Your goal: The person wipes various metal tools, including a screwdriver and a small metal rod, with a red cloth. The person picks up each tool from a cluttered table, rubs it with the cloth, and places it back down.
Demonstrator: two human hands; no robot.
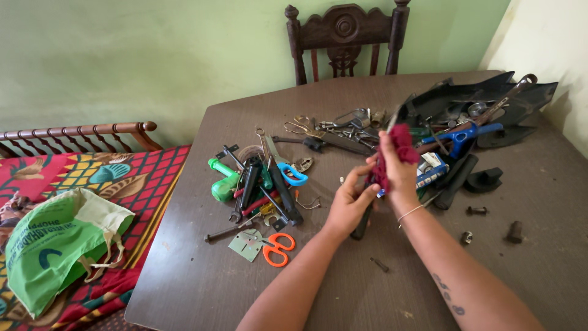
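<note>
Holding a dark red cloth [401, 147] wrapped around a slim tool [392, 122], the right hand [398, 171] has its grip pressed together on the cloth, with the tool's metal tip showing just above the fingers. The left hand [349, 202] sits just below and to the left of that grip, its fingers closed around the tool's dark handle [362, 224], which projects downward past the palm. The tool's long axis runs near upright, tilted slightly, from the handle below the left grip to the tip above the right grip; the two hands are touching or nearly so. Both hands are raised above the brown counter [343, 288]. To the left of the grips lie orange-handled scissors [277, 248], a green-handled tool [223, 181] and blue-handled pliers [288, 168]; beyond the right grip lies a heap of black plastic parts [490, 101]. A wooden chair [346, 37] stands at the far edge.
</note>
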